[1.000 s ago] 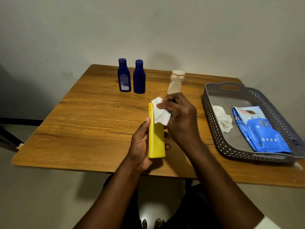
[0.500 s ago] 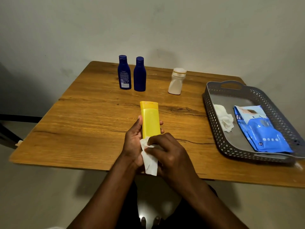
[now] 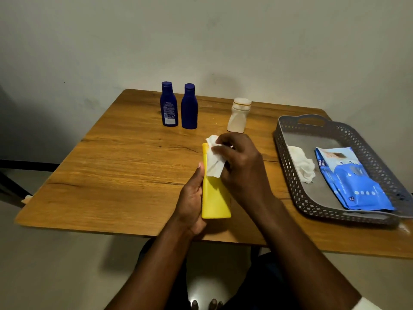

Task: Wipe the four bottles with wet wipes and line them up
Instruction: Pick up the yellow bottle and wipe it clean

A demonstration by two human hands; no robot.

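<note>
The left hand (image 3: 192, 198) grips the upright yellow bottle (image 3: 215, 198), seemingly cap up, while the right hand (image 3: 240, 166) pinches a wipe (image 3: 214, 161) against its top.

Table layout, as we see it

Two lotion bottles (image 3: 169, 104) (image 3: 189, 106) at back-left of table (image 3: 116, 166), small bottle (image 3: 238, 115) to their right; tray (image 3: 288, 153) far right w/ wipes pack (image 3: 353, 182) in it.
</note>
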